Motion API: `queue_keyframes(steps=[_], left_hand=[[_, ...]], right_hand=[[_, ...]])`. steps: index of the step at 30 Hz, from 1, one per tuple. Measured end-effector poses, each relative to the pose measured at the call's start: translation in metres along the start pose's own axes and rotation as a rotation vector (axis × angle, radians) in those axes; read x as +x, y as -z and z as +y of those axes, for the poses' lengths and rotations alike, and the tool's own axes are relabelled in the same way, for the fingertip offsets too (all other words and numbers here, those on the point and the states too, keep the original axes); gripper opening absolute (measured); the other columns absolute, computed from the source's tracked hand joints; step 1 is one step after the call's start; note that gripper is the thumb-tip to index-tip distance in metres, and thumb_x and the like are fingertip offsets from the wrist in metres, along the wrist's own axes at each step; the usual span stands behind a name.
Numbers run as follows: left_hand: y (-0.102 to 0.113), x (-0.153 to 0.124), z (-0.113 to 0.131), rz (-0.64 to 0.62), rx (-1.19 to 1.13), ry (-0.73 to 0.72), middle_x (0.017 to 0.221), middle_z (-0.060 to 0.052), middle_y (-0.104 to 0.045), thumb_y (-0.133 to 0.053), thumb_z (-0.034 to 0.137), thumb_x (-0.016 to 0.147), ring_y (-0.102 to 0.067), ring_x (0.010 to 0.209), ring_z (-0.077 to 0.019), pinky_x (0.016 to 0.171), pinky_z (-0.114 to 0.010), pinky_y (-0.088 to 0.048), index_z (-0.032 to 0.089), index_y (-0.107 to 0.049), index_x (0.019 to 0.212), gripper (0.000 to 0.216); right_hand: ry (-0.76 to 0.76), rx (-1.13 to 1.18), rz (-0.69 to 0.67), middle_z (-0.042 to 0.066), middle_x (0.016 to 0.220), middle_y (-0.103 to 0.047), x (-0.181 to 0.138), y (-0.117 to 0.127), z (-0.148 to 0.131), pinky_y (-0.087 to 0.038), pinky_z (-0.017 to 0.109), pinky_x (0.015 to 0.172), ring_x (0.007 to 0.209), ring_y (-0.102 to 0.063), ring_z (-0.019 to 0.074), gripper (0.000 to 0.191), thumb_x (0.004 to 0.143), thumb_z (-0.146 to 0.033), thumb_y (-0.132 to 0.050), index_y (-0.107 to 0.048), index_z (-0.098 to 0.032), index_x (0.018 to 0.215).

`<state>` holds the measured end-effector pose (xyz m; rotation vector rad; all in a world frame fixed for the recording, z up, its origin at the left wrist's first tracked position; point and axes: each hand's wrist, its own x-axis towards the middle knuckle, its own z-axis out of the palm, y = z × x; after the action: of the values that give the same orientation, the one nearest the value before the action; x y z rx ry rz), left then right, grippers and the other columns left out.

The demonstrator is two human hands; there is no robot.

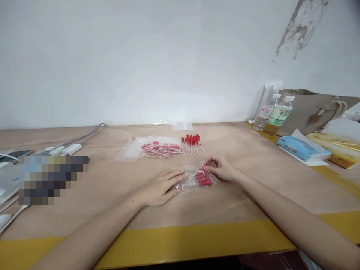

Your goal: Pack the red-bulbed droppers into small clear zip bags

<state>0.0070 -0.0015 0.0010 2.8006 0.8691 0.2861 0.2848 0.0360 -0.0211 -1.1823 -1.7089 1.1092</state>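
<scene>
While the left hand (163, 187) lies flat, fingers spread, on one end of a clear zip bag (197, 178) of red-capped droppers, the right hand (222, 168) pinches the bag's other end shut-fingered. The bag rests mid-desk (253, 195), nearer the yellow front edge, with loose droppers (192, 144) and a filled bag (160, 149) behind it toward the far edge.

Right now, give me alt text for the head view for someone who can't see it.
Two bare hands work a small clear bag of red-capped droppers on a wooden table: the left hand presses it flat, the right hand pinches its top edge. Behind lie filled bags and loose droppers.
</scene>
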Motion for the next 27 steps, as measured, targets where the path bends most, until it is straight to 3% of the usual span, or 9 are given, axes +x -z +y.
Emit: queue_keyframes(steps=[5,10,14,16,21,27], left_hand=[[0.001,-0.001,0.001,0.021,-0.026,0.005,0.140,-0.004,-0.032,-0.036,0.037,0.091,-0.029,0.128,-0.0220,0.105,-0.041,-0.025,0.026,-0.018,0.139,0.052],[0.001,-0.001,0.002,0.042,-0.030,-0.003,0.139,-0.004,-0.033,-0.037,0.036,0.091,-0.031,0.126,-0.0218,0.105,-0.041,-0.026,0.026,-0.019,0.139,0.053],[0.000,0.000,0.001,0.013,0.008,-0.005,0.142,-0.002,-0.029,-0.037,0.035,0.091,-0.027,0.129,-0.0215,0.106,-0.041,-0.023,0.029,-0.025,0.137,0.048],[-0.001,0.000,0.000,0.001,0.022,-0.001,0.142,-0.002,-0.028,-0.036,0.035,0.091,-0.027,0.129,-0.0213,0.106,-0.041,-0.023,0.029,-0.028,0.136,0.046],[0.000,0.000,0.000,-0.012,0.027,0.009,0.143,-0.001,-0.026,-0.035,0.036,0.092,-0.025,0.130,-0.0215,0.106,-0.041,-0.023,0.030,-0.028,0.136,0.045],[-0.001,0.000,0.000,-0.011,0.020,0.015,0.143,-0.001,-0.026,-0.036,0.036,0.091,-0.026,0.129,-0.0222,0.106,-0.042,-0.023,0.030,-0.026,0.136,0.046]], right_hand=[[-0.029,0.006,0.056,-0.002,0.060,-0.057,-0.002,0.002,-0.002,-0.040,0.023,0.053,0.055,-0.050,0.0095,0.034,0.059,-0.044,-0.067,-0.049,-0.017,0.072],[0.010,-0.145,0.096,-0.003,0.054,-0.056,-0.004,-0.002,-0.002,-0.038,0.021,0.047,0.048,-0.047,0.0086,0.028,0.065,-0.041,-0.063,-0.054,-0.016,0.072],[0.041,-0.116,0.029,0.002,0.072,-0.066,-0.003,-0.005,0.002,-0.045,0.023,0.054,0.059,-0.057,0.0120,0.027,0.071,-0.039,-0.059,-0.061,-0.016,0.086],[0.010,-0.064,0.033,0.004,0.078,-0.068,-0.002,-0.006,0.004,-0.048,0.026,0.059,0.067,-0.061,0.0147,0.027,0.071,-0.038,-0.059,-0.062,-0.017,0.088],[-0.105,-0.132,0.172,0.003,0.068,-0.068,0.000,-0.006,0.011,-0.050,0.027,0.056,0.064,-0.063,0.0172,0.022,0.067,-0.038,-0.065,-0.064,-0.018,0.077],[-0.115,-0.115,0.156,0.004,0.070,-0.069,-0.004,-0.009,0.006,-0.051,0.028,0.057,0.064,-0.064,0.0186,0.029,0.066,-0.044,-0.064,-0.068,-0.018,0.080]])
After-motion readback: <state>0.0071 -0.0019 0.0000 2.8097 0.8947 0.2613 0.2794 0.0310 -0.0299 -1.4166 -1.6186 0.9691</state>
